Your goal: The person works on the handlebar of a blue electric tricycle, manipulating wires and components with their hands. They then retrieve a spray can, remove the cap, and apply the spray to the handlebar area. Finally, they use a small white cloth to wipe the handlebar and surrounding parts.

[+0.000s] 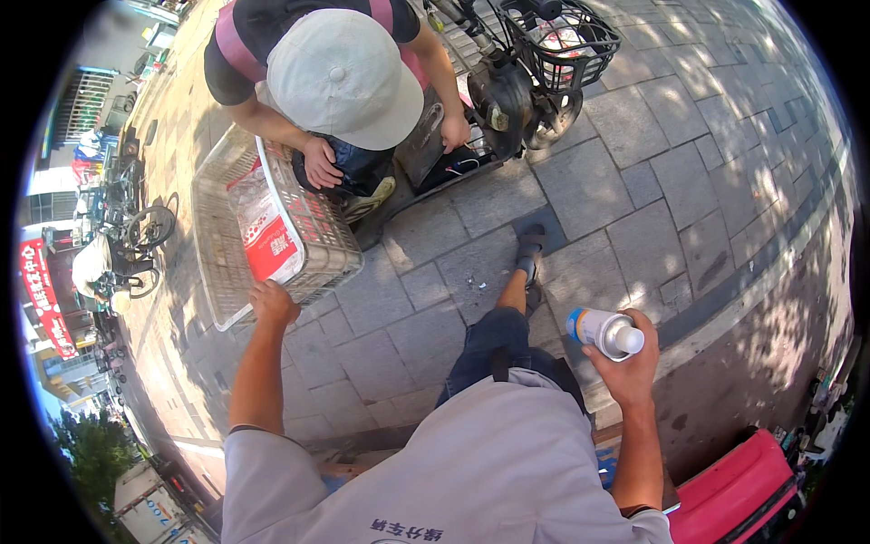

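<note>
My left hand (275, 303) is closed on the near corner of a whitish plastic basket (317, 222) with slatted walls. A red and white printed package (267, 231) lies inside the basket. Out to the right, my right hand (630, 358) is wrapped round a white and blue spray can (598, 328), tilted with its pale cap toward me. My fingers hide part of the can.
A person in a light cap (340, 77) crouches ahead, one hand at the opened body of an electric scooter (498, 100). Its black front basket (562, 45) holds a bag. Paving stones (580, 190) cover the ground; a red vehicle part (734, 485) stands at lower right.
</note>
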